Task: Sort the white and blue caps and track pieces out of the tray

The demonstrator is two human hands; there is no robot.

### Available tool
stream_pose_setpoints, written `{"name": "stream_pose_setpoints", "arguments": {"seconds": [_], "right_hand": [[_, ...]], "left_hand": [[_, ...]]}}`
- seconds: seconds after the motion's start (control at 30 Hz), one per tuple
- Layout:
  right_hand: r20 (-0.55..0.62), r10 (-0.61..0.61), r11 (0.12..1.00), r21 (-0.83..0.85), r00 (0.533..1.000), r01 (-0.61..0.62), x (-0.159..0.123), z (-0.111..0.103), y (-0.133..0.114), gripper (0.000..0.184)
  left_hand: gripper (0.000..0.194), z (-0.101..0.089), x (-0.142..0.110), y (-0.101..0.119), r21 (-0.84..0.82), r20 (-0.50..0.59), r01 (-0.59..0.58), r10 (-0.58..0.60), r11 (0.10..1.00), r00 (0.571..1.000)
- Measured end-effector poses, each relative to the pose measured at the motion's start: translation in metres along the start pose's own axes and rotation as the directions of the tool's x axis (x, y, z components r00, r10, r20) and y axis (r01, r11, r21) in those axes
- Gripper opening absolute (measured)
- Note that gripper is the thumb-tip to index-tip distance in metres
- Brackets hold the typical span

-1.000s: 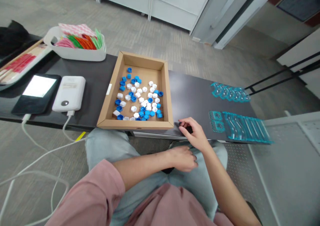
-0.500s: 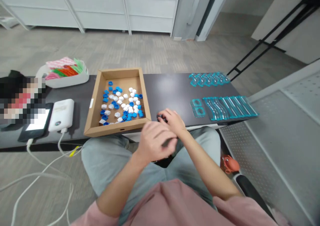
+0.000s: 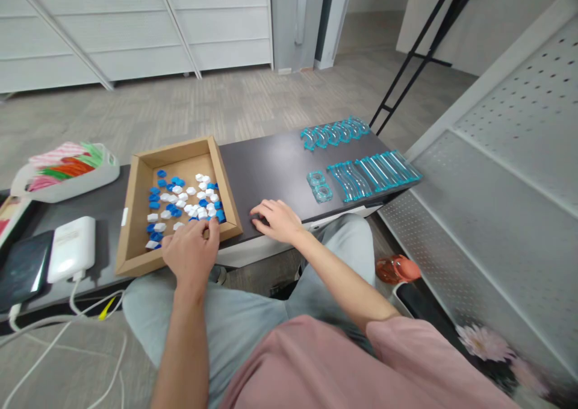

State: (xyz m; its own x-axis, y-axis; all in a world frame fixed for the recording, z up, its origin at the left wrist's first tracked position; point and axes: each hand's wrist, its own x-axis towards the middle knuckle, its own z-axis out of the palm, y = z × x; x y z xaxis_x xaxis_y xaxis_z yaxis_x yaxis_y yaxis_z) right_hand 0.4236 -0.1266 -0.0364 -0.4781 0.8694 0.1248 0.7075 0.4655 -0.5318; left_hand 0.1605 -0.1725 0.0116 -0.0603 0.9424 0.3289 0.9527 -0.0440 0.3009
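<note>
My left hand [image 3: 192, 251] reaches over the near wall of a shallow cardboard box [image 3: 173, 163]. Its fingers are bent and the thumb curves toward the index finger; the fingertips and anything in them are hidden. Just beyond them lie many small white hexagonal pieces [image 3: 198, 211] and blue hexagonal pieces [image 3: 154, 197], loose on the box floor. To the right of the box, my right hand [image 3: 279, 221] rests at the table's front edge. Its fingers curl toward the thumb around a small dark spot, which could be an object or shadow.
Clear teal-edged plastic pieces lie on the dark table [image 3: 257, 162]: a curved row [image 3: 334, 133], a longer row [image 3: 372, 174] and a square pair [image 3: 320, 186]. At left are a white basket [image 3: 81, 183], a white power bank [image 3: 72, 249] and a phone [image 3: 24, 270] with cables.
My left hand has moved left, from above my lap to the box's near wall. My right hand stays near the table's front edge. The camera view has turned to the right.
</note>
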Motion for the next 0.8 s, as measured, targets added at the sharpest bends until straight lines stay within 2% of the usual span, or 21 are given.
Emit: {"name": "stream_pose_setpoints", "arguments": {"seconds": [0.07, 0.13, 0.27, 0.3, 0.37, 0.43, 0.5, 0.6, 0.67, 0.7, 0.8], "right_hand": [[-0.039, -0.004, 1.0, 0.025, 0.999, 0.005, -0.01, -0.012, 0.006, 0.03], [-0.15, 0.072, 0.997, -0.003, 0.986, -0.073, -0.024, -0.031, 0.016, 0.035], [-0.372, 0.314, 0.925, -0.086, 0.873, -0.37, -0.052, -0.07, 0.042, 0.053], [-0.394, 0.35, 0.904, -0.094, 0.85, -0.416, -0.057, -0.076, 0.048, 0.059], [-0.401, 0.386, 0.882, -0.105, 0.831, -0.46, -0.062, -0.083, 0.058, 0.07], [-0.38, 0.395, 0.876, -0.119, 0.837, -0.467, -0.063, -0.081, 0.065, 0.081], [-0.348, 0.396, 0.877, -0.13, 0.85, -0.462, -0.063, -0.075, 0.072, 0.09], [-0.332, 0.367, 0.893, -0.138, 0.869, -0.429, -0.06, -0.064, 0.082, 0.089], [-0.35, 0.322, 0.912, -0.134, 0.88, -0.387, -0.06, -0.059, 0.089, 0.082], [-0.361, 0.298, 0.922, -0.13, 0.884, -0.364, -0.059, -0.058, 0.091, 0.078], [-0.376, 0.263, 0.933, -0.135, 0.888, -0.334, -0.057, -0.056, 0.094, 0.066]], "left_hand": [[0.052, 0.004, -0.005, -0.001, 0.034, 0.012, -0.022, 0.022, 0.999, 1.0], [0.054, 0.005, -0.009, 0.0, 0.051, 0.029, -0.043, 0.041, 0.998, 0.999], [0.054, 0.005, -0.017, 0.02, 0.069, 0.06, -0.072, 0.068, 0.995, 0.996], [0.055, 0.004, -0.019, 0.028, 0.07, 0.068, -0.069, 0.065, 0.995, 0.996], [0.054, 0.004, -0.021, 0.045, 0.05, 0.097, -0.058, 0.053, 0.997, 0.994], [0.049, 0.003, -0.019, 0.057, -0.035, 0.123, -0.049, 0.053, 0.998, 0.991], [0.039, -0.001, -0.013, 0.06, -0.211, 0.121, -0.045, 0.072, 0.976, 0.99], [0.032, -0.018, 0.008, 0.039, -0.423, 0.012, -0.008, 0.014, 0.906, 1.0], [0.038, -0.034, 0.03, 0.009, -0.41, -0.131, 0.028, -0.089, 0.912, 0.987], [0.043, -0.041, 0.043, -0.009, -0.399, -0.219, 0.044, -0.142, 0.916, 0.965], [0.05, -0.052, 0.083, -0.064, -0.453, -0.217, 0.152, -0.274, 0.878, 0.937]]}}
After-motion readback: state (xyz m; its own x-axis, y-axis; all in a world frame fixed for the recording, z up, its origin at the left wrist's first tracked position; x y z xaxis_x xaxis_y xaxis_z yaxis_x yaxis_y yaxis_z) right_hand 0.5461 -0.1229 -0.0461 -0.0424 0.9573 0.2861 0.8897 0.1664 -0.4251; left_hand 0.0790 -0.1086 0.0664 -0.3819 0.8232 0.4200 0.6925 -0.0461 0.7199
